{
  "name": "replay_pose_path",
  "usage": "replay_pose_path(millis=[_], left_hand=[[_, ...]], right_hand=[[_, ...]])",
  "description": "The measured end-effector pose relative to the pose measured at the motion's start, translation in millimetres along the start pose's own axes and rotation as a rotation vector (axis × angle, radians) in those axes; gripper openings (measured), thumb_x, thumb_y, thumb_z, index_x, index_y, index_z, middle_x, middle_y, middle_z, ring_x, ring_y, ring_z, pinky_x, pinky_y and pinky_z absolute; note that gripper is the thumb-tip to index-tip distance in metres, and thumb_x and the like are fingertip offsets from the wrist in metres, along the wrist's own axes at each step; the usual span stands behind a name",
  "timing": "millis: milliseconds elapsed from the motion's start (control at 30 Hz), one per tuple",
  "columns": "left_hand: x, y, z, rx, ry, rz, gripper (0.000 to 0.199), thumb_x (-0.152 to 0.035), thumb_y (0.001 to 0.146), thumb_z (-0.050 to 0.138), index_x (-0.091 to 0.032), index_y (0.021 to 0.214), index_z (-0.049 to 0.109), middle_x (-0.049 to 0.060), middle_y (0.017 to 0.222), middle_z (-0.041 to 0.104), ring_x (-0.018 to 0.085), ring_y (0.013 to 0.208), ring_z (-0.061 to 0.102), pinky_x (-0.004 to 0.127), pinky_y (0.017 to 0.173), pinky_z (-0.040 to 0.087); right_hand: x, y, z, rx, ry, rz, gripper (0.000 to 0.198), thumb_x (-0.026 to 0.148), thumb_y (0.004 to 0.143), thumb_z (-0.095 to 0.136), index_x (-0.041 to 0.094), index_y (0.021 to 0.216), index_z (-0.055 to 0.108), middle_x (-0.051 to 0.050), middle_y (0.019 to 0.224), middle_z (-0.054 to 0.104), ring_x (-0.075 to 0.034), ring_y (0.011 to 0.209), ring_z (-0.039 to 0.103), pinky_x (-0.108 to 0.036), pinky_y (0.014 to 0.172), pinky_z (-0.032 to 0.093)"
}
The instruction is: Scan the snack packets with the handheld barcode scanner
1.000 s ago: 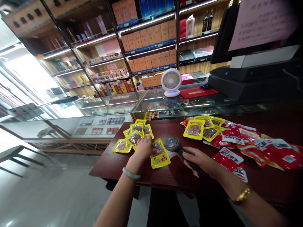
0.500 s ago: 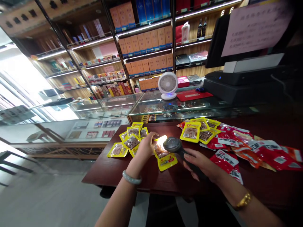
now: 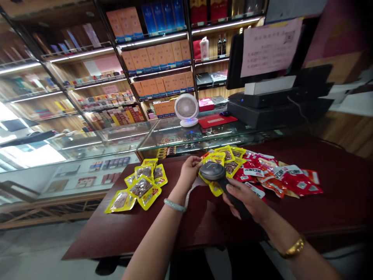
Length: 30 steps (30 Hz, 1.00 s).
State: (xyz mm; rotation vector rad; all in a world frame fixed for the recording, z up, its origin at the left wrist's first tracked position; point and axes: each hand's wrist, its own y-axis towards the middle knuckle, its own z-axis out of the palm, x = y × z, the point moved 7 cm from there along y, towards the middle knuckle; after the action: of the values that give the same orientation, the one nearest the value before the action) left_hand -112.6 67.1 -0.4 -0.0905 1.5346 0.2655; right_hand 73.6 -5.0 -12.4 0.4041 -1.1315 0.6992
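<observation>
My right hand [image 3: 244, 200] is wrapped round the handle of a dark handheld barcode scanner [image 3: 214, 171], its head tilted over the snack packets. My left hand [image 3: 190, 171] pinches the edge of a yellow snack packet [image 3: 215, 189], which is partly hidden beneath the scanner head. Just beyond lie more yellow packets [image 3: 231, 167] with brown food showing through clear windows. Beside them spreads a heap of red and orange packets [image 3: 291, 181]. A separate yellow pile [image 3: 142, 186] rests on the left of the dark red table [image 3: 180, 229].
A glass display counter [image 3: 151, 134] runs behind the table, with a small white fan [image 3: 187, 109] on it. A monitor bearing a pink paper sheet [image 3: 269, 46] stands at back right. Shelves of boxes [image 3: 157, 54] line the wall.
My view has turned to the right. Both hands have moved with the packet and scanner closer to the right-hand packets. The scanner's bright light no longer shows on the packet.
</observation>
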Motion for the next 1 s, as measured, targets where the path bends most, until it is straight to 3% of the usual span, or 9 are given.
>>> replay_pose_path(millis=[167,233,300,400,600,733,800,900,1000], left_hand=[[10,20,53,0.056,-0.242,-0.077,0.035,-0.03,0.064,0.081,-0.013,0.089,0.063,0.003,0.075,0.069,0.011,0.062,0.061,0.022,0.061,0.047],[14,20,60,0.094,-0.233,-0.105,0.032,-0.03,0.067,0.08,-0.011,0.089,0.066,0.006,0.079,0.071,0.012,0.065,0.063,0.024,0.066,0.049],[16,16,51,0.1,-0.174,-0.083,0.03,-0.03,0.069,0.079,-0.011,0.09,0.068,0.007,0.082,0.072,0.013,0.069,0.064,0.027,0.071,0.05],[17,6,14,0.055,-0.022,-0.019,0.024,-0.029,0.073,0.076,-0.013,0.09,0.069,0.007,0.086,0.072,0.014,0.074,0.065,0.029,0.076,0.05],[-4,-33,-103,-0.177,0.467,0.064,0.019,-0.022,0.081,0.063,-0.016,0.098,0.069,0.009,0.099,0.073,0.018,0.09,0.066,0.03,0.084,0.05],[-41,-72,-190,-0.536,1.118,0.01,0.033,-0.033,0.084,0.06,-0.021,0.114,0.065,0.011,0.12,0.066,0.028,0.117,0.055,0.04,0.1,0.039],[-49,-88,-226,-0.653,1.36,-0.145,0.046,-0.042,0.08,0.063,-0.018,0.119,0.062,0.017,0.127,0.06,0.035,0.123,0.047,0.047,0.101,0.035],[-42,-102,-261,-0.658,1.466,-0.339,0.046,-0.05,0.08,0.059,-0.016,0.111,0.065,0.02,0.127,0.058,0.039,0.123,0.044,0.048,0.098,0.034],[-33,-106,-271,-0.656,1.432,-0.335,0.037,-0.048,0.083,0.056,-0.02,0.105,0.065,0.016,0.125,0.06,0.035,0.122,0.045,0.044,0.097,0.034]], right_hand=[[9,-6,-15,-0.079,-0.031,-0.04,0.031,0.05,0.09,0.059,0.021,0.091,0.049,0.008,0.055,0.054,-0.006,0.03,0.048,-0.015,0.031,0.039],[8,-9,-19,-0.109,-0.048,-0.024,0.032,0.051,0.089,0.059,0.021,0.088,0.047,0.009,0.054,0.054,-0.006,0.03,0.047,-0.014,0.03,0.039],[3,-9,-17,-0.101,-0.067,0.018,0.032,0.051,0.089,0.06,0.022,0.095,0.048,0.009,0.054,0.055,-0.006,0.03,0.048,-0.014,0.03,0.038],[-7,2,-3,-0.045,-0.075,0.071,0.033,0.052,0.088,0.06,0.022,0.099,0.05,0.009,0.053,0.053,-0.006,0.029,0.047,-0.014,0.03,0.039],[-35,47,60,0.13,-0.081,0.146,0.04,0.056,0.086,0.061,0.021,0.103,0.051,0.009,0.053,0.054,-0.007,0.028,0.046,-0.016,0.03,0.039],[-47,73,96,0.2,-0.118,0.146,0.041,0.058,0.086,0.059,0.02,0.098,0.052,0.007,0.053,0.057,-0.008,0.029,0.05,-0.016,0.029,0.036],[-54,82,107,0.209,-0.124,0.172,0.042,0.06,0.084,0.061,0.021,0.097,0.051,0.007,0.053,0.059,-0.008,0.028,0.05,-0.016,0.029,0.036],[-63,93,118,0.227,-0.137,0.191,0.044,0.061,0.082,0.062,0.021,0.095,0.051,0.006,0.055,0.06,-0.008,0.028,0.05,-0.017,0.028,0.038],[-69,101,125,0.252,-0.14,0.181,0.044,0.061,0.083,0.062,0.021,0.097,0.052,0.006,0.055,0.06,-0.008,0.028,0.05,-0.017,0.028,0.039]])
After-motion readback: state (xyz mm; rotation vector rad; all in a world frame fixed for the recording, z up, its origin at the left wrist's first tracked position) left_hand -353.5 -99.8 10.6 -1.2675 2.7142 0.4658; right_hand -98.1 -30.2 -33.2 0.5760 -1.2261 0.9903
